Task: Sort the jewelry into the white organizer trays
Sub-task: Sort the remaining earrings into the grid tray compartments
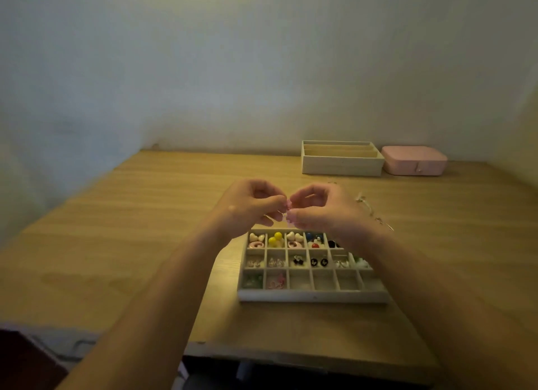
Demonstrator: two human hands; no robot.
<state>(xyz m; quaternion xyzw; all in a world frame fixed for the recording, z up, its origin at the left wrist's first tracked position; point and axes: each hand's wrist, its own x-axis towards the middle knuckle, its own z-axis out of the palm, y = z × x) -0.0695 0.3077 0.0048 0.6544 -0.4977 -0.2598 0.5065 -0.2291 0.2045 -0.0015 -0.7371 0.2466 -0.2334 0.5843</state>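
A white organizer tray (313, 297) with many small compartments lies on the wooden table near the front edge. Its back and middle rows hold colourful earrings and beads; several front cells look empty. Above its back edge my left hand (250, 204) and my right hand (323, 207) meet fingertip to fingertip. Together they pinch a small pink piece of jewelry (288, 205), with a thin metal part just below it. My right forearm hides the tray's right side.
A second white tray (341, 166) with long slots stands at the back of the table. A shut pink jewelry box (414, 160) sits to its right. A thin chain (375, 215) lies on the wood right of my hands. The wall is close behind.
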